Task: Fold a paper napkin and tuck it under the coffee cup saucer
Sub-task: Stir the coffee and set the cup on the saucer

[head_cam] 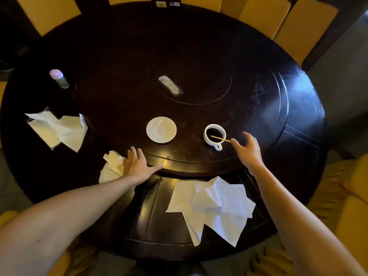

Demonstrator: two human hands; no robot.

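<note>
Head cam only, so just one angle. Left hand (137, 164) lies flat and spread on the dark round worktop (199, 56), grip holding nothing, its edge against a crumpled napkin (112, 166) that it partly hides. Right hand (248, 149) is open beside the coffee cup (215, 135), fingertips at the stir stick (220, 138); can't tell if they pinch it. The saucer (161, 129) is bare, left of the cup. Loose napkins (211, 206) lie near the front edge.
</note>
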